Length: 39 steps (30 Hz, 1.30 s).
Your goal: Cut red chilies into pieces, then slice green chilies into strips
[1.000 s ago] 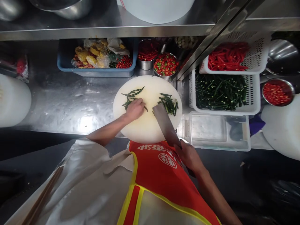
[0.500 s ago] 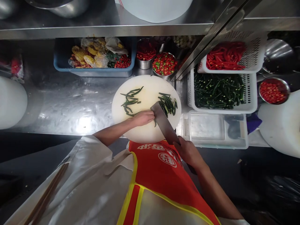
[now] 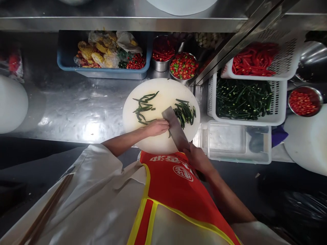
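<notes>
My right hand (image 3: 198,157) grips the handle of a cleaver (image 3: 176,130), its blade slanting up and left over the round white cutting board (image 3: 153,146). Pressed against the board, my left hand (image 3: 157,128) has its fingers curled beside the blade, around a green chili (image 3: 169,134) whose tip pokes out below them; the rest is hidden. To the left on the board lie several whole green chilies (image 3: 143,109). A pile of cut green chili pieces (image 3: 184,112) sits right of the blade.
Behind the board are a blue tub (image 3: 102,70) with bagged corn and a metal bowl of chopped chilies (image 3: 183,66). At right stand a white basket of green chilies (image 3: 244,97), one of red chilies (image 3: 255,61) and a clear plastic container (image 3: 240,141). A steel shelf (image 3: 122,24) overhangs the back.
The cleaver and my right hand have shifted slightly left and up. My left hand stays on the board at nearly the same spot. The view has tilted a little.
</notes>
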{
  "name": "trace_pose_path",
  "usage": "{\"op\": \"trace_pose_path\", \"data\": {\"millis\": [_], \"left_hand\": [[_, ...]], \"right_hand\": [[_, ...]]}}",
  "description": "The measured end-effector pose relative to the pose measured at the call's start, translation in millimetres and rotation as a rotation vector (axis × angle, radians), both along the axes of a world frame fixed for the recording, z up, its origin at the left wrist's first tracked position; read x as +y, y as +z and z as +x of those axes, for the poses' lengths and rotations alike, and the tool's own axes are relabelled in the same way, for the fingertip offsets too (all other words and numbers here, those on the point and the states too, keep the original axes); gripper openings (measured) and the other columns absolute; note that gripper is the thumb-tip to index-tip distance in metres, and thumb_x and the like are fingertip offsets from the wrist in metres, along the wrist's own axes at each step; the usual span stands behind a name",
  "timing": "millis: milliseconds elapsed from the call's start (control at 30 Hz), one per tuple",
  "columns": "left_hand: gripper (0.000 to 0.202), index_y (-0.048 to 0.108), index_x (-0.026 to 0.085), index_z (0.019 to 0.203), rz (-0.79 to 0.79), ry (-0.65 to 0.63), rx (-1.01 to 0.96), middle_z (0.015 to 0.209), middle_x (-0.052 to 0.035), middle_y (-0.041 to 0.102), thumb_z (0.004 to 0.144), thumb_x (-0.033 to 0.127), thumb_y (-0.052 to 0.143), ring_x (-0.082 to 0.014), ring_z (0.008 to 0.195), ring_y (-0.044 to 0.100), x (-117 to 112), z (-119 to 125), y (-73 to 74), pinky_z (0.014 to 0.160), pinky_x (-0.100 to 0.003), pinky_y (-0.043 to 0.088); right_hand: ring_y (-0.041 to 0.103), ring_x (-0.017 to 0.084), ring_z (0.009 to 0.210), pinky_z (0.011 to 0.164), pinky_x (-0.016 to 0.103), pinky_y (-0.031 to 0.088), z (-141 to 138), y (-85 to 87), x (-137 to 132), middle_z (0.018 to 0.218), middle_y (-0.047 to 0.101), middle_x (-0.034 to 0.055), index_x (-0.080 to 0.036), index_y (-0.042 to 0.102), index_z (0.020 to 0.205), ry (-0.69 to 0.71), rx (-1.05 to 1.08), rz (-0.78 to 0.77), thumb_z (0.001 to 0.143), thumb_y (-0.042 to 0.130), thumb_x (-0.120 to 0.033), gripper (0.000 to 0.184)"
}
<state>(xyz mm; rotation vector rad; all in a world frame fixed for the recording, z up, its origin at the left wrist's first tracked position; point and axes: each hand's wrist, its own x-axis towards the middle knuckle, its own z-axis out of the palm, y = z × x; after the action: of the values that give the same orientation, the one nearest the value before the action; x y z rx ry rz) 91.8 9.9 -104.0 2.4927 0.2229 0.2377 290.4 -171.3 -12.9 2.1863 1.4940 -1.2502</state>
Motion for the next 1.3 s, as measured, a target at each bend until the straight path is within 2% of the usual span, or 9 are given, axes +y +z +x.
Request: {"op": "trace_pose_path", "data": {"millis": [200, 367, 433, 533, 600, 700, 833, 1000, 1300], "left_hand": [[0.031, 0.067, 0.018, 0.096, -0.005, 0.011, 0.024, 0.099, -0.0087, 0.066, 0.101, 0.027, 0.037, -0.0180, 0.096, 0.062, 2, -7, 12.7, 0.088, -0.032, 0.050], [0.021, 0.067, 0.017, 0.095, 0.055, 0.429, 0.166, 0.099, -0.0080, 0.065, 0.095, 0.030, 0.051, -0.0215, 0.097, 0.061, 22, -39, 24.8, 0.087, -0.034, 0.051], [0.016, 0.068, 0.017, 0.090, 0.085, 0.471, 0.292, 0.096, -0.0079, 0.065, 0.089, 0.031, 0.060, -0.0242, 0.096, 0.061, 29, -50, 25.7, 0.085, -0.036, 0.051], [0.011, 0.069, 0.018, 0.086, 0.095, 0.411, 0.386, 0.089, -0.0064, 0.064, 0.088, 0.025, 0.060, -0.0240, 0.091, 0.062, 33, -54, 25.6, 0.080, -0.035, 0.051], [0.015, 0.069, 0.019, 0.091, 0.094, 0.439, 0.323, 0.091, -0.0065, 0.064, 0.091, 0.022, 0.055, -0.0227, 0.092, 0.061, 30, -48, 26.3, 0.081, -0.034, 0.050], [0.024, 0.068, 0.019, 0.103, 0.097, 0.469, 0.148, 0.099, -0.0077, 0.063, 0.097, 0.027, 0.046, -0.0209, 0.097, 0.060, 17, -32, 26.5, 0.086, -0.033, 0.050], [0.031, 0.068, 0.019, 0.104, 0.092, 0.303, 0.048, 0.101, -0.0079, 0.063, 0.101, 0.027, 0.037, -0.0187, 0.097, 0.058, -8, -13, 18.1, 0.085, -0.031, 0.050], [0.031, 0.067, 0.017, 0.101, 0.083, 0.144, -0.008, 0.103, -0.0088, 0.066, 0.100, 0.023, 0.037, -0.0188, 0.096, 0.059, -24, -3, 2.1, 0.088, -0.034, 0.050], [0.030, 0.066, 0.018, 0.095, 0.066, 0.131, -0.034, 0.101, -0.0100, 0.065, 0.100, 0.025, 0.037, -0.0196, 0.096, 0.058, -23, -2, -1.0, 0.089, -0.035, 0.049]], "right_hand": [[0.065, 0.022, 0.078, 0.060, 0.027, 0.028, -11, -15.8, 22, 0.086, 0.071, 0.0117, -0.017, 0.054, 0.102, -0.044, -0.015, 0.166, 0.097, 0.041, -0.034, 0.022], [0.063, 0.022, 0.073, 0.059, 0.027, 0.028, 9, 2.6, -16, 0.080, 0.069, 0.0103, -0.019, 0.054, 0.094, -0.029, 0.001, 0.170, 0.097, 0.038, -0.038, 0.025], [0.063, 0.021, 0.072, 0.059, 0.027, 0.028, 16, 8.7, -33, 0.079, 0.069, 0.0084, -0.021, 0.054, 0.088, 0.053, 0.063, 0.149, 0.097, 0.039, -0.037, 0.024], [0.061, 0.020, 0.071, 0.059, 0.028, 0.026, 25, 10.2, -50, 0.079, 0.068, 0.0068, -0.022, 0.055, 0.086, 0.146, 0.141, 0.120, 0.097, 0.037, -0.037, 0.025], [0.060, 0.020, 0.072, 0.060, 0.028, 0.027, 28, 6.2, -54, 0.082, 0.069, 0.0075, -0.022, 0.056, 0.087, 0.143, 0.153, 0.113, 0.097, 0.037, -0.037, 0.025], [0.060, 0.020, 0.072, 0.059, 0.028, 0.027, 27, -2.2, -51, 0.083, 0.069, 0.0088, -0.021, 0.055, 0.087, 0.041, 0.122, 0.096, 0.095, 0.040, -0.038, 0.024], [0.060, 0.019, 0.069, 0.057, 0.027, 0.026, 15, -5.2, -37, 0.079, 0.069, 0.0098, -0.019, 0.054, 0.090, -0.086, 0.001, 0.083, 0.095, 0.040, -0.037, 0.024], [0.062, 0.021, 0.070, 0.057, 0.028, 0.023, -1, 7.2, -21, 0.081, 0.070, 0.0111, -0.018, 0.055, 0.097, -0.010, -0.072, 0.069, 0.097, 0.038, -0.034, 0.024], [0.063, 0.021, 0.073, 0.057, 0.028, 0.023, 16, 41.4, -27, 0.082, 0.070, 0.0105, -0.019, 0.055, 0.093, 0.041, -0.011, -0.028, 0.096, 0.042, -0.031, 0.018]]}}
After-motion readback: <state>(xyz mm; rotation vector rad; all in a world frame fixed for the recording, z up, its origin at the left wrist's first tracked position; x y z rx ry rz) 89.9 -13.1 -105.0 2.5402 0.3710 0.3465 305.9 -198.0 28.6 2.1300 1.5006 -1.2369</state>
